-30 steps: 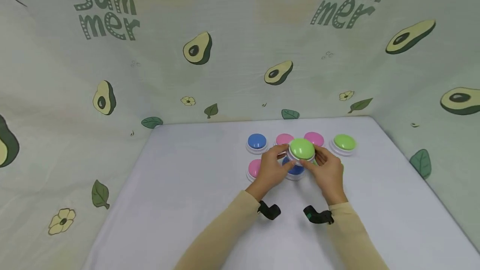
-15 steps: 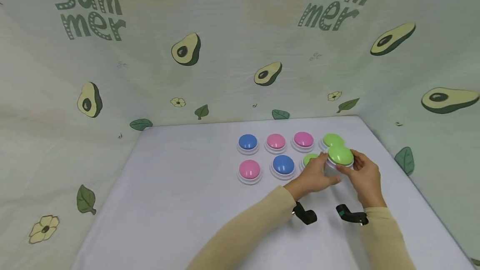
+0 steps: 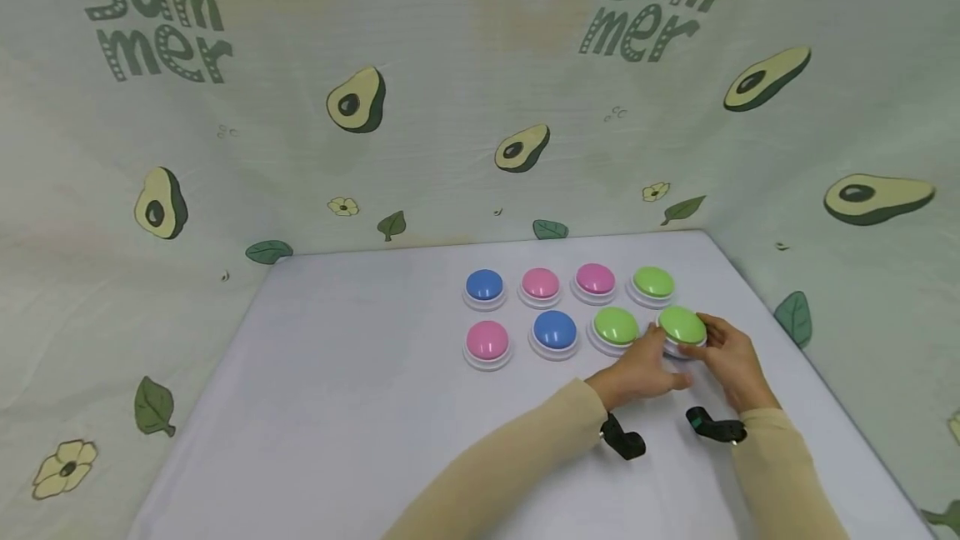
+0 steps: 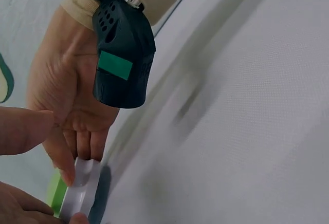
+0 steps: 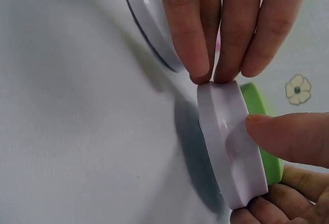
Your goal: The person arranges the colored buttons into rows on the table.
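A push button with a green dome [image 3: 682,324] and white base is at the right end of the front row, tilted close over the white table. My right hand [image 3: 737,363] holds it, thumb on the near side of the white base [image 5: 234,144] and fingers around its far edge. From the other side my left hand [image 3: 637,371] reaches in, its straight fingers [image 5: 236,26] touching the rim and its thumb [image 4: 23,130] held away. Just left of it sits another green button [image 3: 616,325], partly covered by the left hand's fingers.
Also in the front row are a blue button [image 3: 555,329] and a pink button [image 3: 487,340]. Behind them stand a blue button [image 3: 484,284], two pink buttons [image 3: 541,282] and a green button [image 3: 653,282]. A printed cloth [image 3: 442,148] hangs beyond the table [image 3: 360,373].
Both hands have carried the green button from over the blue one rightward and down to the front row's right end. The left hand's thumb has come off the button.
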`<move>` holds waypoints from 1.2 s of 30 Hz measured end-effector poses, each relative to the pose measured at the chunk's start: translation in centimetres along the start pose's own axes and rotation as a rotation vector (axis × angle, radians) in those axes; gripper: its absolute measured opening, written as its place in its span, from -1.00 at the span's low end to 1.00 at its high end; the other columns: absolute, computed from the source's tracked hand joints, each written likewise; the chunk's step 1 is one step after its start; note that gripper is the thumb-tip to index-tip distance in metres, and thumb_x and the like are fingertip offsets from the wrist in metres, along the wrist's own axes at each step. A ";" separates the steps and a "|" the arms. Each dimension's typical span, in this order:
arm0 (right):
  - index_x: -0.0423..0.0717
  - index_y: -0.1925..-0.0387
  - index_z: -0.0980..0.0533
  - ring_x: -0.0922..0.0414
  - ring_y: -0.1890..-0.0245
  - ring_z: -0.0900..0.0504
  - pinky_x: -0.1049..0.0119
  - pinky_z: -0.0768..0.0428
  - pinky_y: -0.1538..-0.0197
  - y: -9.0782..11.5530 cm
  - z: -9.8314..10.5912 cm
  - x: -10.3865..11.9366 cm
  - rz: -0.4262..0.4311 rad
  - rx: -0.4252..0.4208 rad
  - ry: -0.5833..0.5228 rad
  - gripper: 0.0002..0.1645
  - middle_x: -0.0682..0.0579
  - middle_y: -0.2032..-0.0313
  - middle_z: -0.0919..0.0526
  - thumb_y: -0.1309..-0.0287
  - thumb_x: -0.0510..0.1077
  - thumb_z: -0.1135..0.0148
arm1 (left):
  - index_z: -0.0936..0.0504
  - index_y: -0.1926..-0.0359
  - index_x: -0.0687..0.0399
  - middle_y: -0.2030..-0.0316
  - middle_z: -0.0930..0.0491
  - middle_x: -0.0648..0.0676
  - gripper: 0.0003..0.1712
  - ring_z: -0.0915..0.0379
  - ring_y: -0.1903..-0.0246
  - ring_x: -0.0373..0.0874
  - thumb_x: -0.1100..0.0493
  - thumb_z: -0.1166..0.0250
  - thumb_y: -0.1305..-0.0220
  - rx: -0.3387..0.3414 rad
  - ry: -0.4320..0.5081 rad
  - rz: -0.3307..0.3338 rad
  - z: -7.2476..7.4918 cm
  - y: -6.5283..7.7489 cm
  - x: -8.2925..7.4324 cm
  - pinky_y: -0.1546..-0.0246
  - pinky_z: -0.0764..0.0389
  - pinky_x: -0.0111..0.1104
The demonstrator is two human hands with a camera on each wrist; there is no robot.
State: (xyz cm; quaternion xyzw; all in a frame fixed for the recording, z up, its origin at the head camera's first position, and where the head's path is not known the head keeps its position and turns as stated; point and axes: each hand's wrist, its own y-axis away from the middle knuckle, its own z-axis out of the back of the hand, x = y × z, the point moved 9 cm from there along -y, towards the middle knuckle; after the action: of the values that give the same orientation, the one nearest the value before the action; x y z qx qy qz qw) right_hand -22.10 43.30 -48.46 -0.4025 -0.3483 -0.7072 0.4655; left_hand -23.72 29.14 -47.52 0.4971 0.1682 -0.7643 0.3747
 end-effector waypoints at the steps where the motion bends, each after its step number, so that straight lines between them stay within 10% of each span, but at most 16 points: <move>1: -0.48 -0.59 0.04 -0.36 -0.56 -0.05 -0.04 -0.14 -0.59 -0.1 -0.1 -0.2 -0.002 0.006 -0.006 0.03 -0.49 -0.56 -0.04 -0.30 -0.35 -0.35 | -0.20 -0.62 0.04 -0.61 -0.14 0.02 -0.01 0.05 -0.60 -0.16 0.15 -0.51 -0.29 0.002 0.002 -0.006 -0.1 -0.1 0.1 -0.54 -0.13 -0.38; 12: -0.54 -0.56 0.07 -0.44 -0.55 -0.05 -0.28 -0.09 -0.55 -0.8 -0.7 -0.1 0.022 0.021 0.033 0.06 -0.56 -0.53 -0.02 -0.23 -0.42 -0.33 | -0.13 -0.65 0.05 -0.64 -0.06 0.09 0.05 0.10 -0.62 -0.16 0.17 -0.51 -0.28 -0.003 0.030 0.010 -0.6 -0.3 1.1 -0.56 -0.09 -0.37; 36: -0.38 -0.63 0.12 -0.31 -0.59 0.02 0.04 -0.05 -0.62 -1.8 -1.5 -0.9 0.055 -0.023 0.000 0.06 -0.41 -0.60 0.04 -0.43 -0.18 -0.33 | -0.03 -0.66 0.21 -0.64 -0.03 0.07 -0.03 0.06 -0.59 -0.23 0.11 -0.36 -0.44 0.045 0.018 -0.046 0.5 0.3 2.2 -0.54 -0.04 -0.45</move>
State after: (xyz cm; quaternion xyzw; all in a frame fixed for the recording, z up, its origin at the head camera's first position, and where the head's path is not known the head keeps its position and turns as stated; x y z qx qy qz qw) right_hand -23.89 42.91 -50.16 -0.4172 -0.3289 -0.6980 0.4802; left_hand -24.29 27.76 -49.18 0.5085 0.1656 -0.7717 0.3442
